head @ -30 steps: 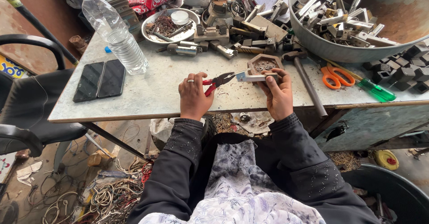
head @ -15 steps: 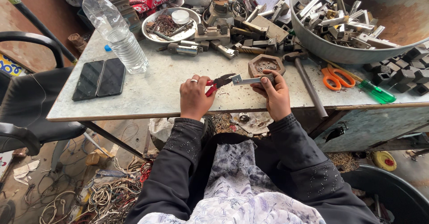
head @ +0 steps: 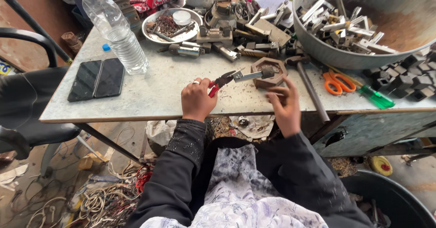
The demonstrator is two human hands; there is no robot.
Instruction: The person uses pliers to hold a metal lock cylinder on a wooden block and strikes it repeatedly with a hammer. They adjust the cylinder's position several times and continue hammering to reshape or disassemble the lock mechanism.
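My left hand [head: 197,100] grips red-handled pliers [head: 219,82] near the table's front edge. The plier jaws hold one end of a short grey metal bar [head: 247,76]. The bar's other end lies by a hexagonal wooden block [head: 269,63]. My right hand [head: 285,106] is blurred, a little below and to the right of the bar and off it. Its fingers are loosely curled and apart, and nothing shows in them.
A hammer [head: 311,89], orange scissors [head: 335,82] and a green screwdriver [head: 376,98] lie to the right. A big metal basin [head: 318,50] of metal parts stands at back right. A water bottle [head: 116,30] and two phones [head: 96,79] sit left, beside a chair [head: 27,100].
My right hand has let go of the metal bar and drawn back toward me. My left hand still holds the pliers on the bar, almost in the same place.
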